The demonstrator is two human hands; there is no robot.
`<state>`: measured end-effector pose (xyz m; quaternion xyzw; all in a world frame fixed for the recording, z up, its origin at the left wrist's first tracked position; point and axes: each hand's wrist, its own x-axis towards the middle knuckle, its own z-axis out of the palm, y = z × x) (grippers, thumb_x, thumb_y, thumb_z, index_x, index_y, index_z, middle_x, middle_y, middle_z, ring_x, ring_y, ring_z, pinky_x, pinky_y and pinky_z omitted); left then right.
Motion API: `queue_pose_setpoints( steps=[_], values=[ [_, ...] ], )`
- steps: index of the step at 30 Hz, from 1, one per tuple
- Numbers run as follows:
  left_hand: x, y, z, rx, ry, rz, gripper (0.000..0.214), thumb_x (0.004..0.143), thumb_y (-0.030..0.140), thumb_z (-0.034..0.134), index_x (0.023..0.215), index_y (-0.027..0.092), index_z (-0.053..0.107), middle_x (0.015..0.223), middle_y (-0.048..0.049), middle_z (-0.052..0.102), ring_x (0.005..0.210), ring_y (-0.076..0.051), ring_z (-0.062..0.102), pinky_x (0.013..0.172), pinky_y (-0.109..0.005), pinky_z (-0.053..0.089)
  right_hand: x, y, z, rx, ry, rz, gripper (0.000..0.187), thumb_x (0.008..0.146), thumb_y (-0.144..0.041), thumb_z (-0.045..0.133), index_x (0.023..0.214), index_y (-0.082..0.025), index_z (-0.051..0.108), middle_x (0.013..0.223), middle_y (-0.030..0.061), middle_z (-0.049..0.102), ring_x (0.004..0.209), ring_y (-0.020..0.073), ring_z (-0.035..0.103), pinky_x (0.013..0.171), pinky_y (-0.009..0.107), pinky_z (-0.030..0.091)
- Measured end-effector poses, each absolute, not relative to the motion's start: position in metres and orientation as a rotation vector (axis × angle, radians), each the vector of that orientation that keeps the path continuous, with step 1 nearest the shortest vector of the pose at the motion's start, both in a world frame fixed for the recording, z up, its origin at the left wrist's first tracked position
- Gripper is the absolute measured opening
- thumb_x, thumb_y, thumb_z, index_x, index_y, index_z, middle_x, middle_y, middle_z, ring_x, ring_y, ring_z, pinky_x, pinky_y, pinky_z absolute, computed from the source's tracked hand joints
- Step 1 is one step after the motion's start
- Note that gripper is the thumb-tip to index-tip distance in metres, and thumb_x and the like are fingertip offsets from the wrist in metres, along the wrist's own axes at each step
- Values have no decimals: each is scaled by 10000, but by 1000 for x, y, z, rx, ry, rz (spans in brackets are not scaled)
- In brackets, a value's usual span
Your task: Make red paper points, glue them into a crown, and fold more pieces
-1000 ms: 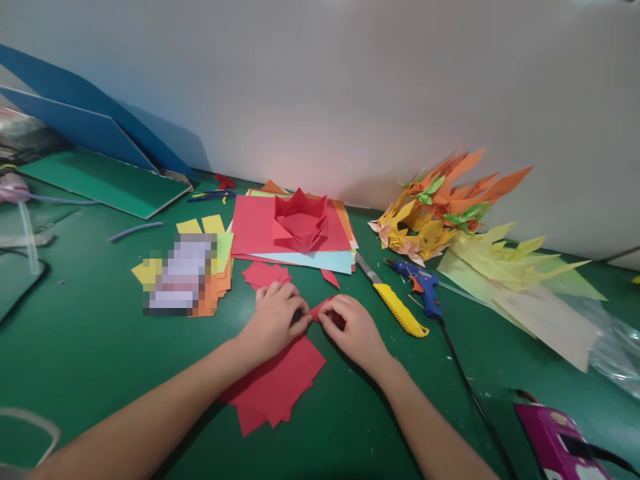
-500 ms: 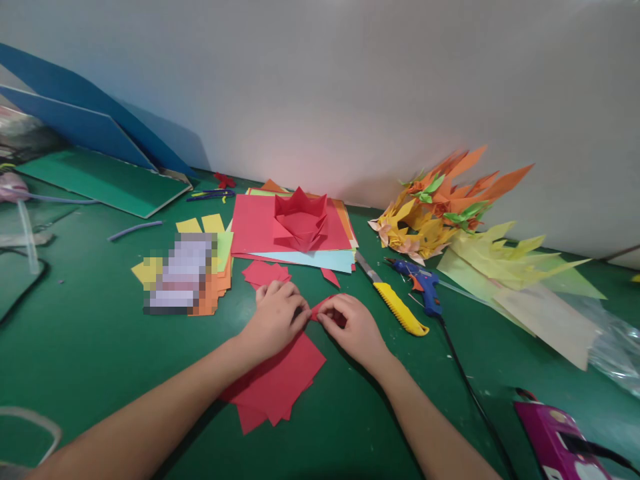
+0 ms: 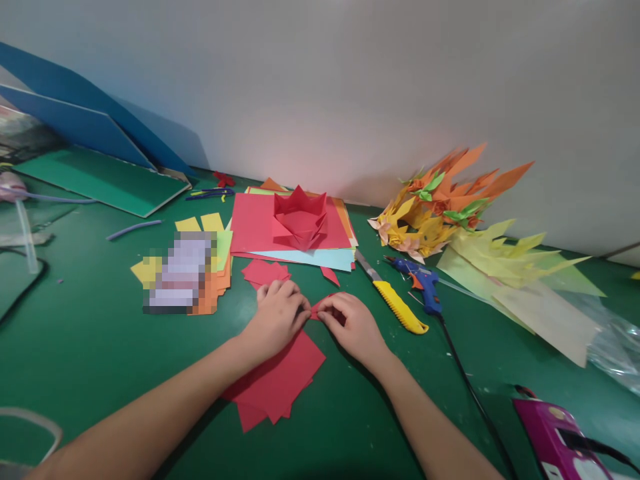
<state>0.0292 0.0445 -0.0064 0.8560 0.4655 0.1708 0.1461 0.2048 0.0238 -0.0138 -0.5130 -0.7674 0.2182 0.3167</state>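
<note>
Between my two hands is a small folded piece of red paper (image 3: 315, 311), mostly covered by my fingers. My left hand (image 3: 281, 313) pinches its left side, and my right hand (image 3: 350, 325) pinches the right side with thumb and forefinger. Red paper squares (image 3: 285, 377) lie in a loose pile under my left wrist. Just behind my left hand are more red paper pieces (image 3: 264, 271), and a small red folded petal (image 3: 330, 276) rests on the green table. Farther back, a red paper crown (image 3: 300, 223) stands on a stack of coloured sheets (image 3: 250, 223).
To the right lie a yellow box cutter (image 3: 400, 307) and a blue glue gun (image 3: 423, 287) with its cord. Orange and yellow paper crowns (image 3: 450, 200) stand by the wall. A blurred-out phone (image 3: 183, 270) sits on coloured paper at left; a purple box (image 3: 555, 433) is front right.
My fingers shift slightly on the small red paper, and my right thumb and forefinger close in a little. Everything else stays in place.
</note>
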Motion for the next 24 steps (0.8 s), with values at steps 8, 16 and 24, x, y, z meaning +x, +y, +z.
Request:
queue_pose_setpoints(
  steps=[8,16,24],
  values=[
    [29,45,-11,2491,1343,514,244,918,204,450,803,197,666,866,-47,557,859,-216,444,766,-386,300,205,25,-16,-1347,-2036,528,145,844,-123,528,759,-209,607,745,25,660,724,184,575,665,307,428],
    [25,50,-10,2452,1339,429,300,927,165,403,818,222,677,891,-40,563,879,-217,457,754,-384,289,205,25,-17,-1354,-2045,531,151,845,-116,526,776,-206,626,756,28,661,742,187,577,674,308,430],
    [23,50,-3,2449,1306,408,250,921,232,439,831,214,671,970,-48,526,909,-231,429,793,-407,301,204,25,-16,-1380,-2050,542,139,836,-98,552,783,-194,638,752,26,656,738,184,573,675,304,430]
  ],
)
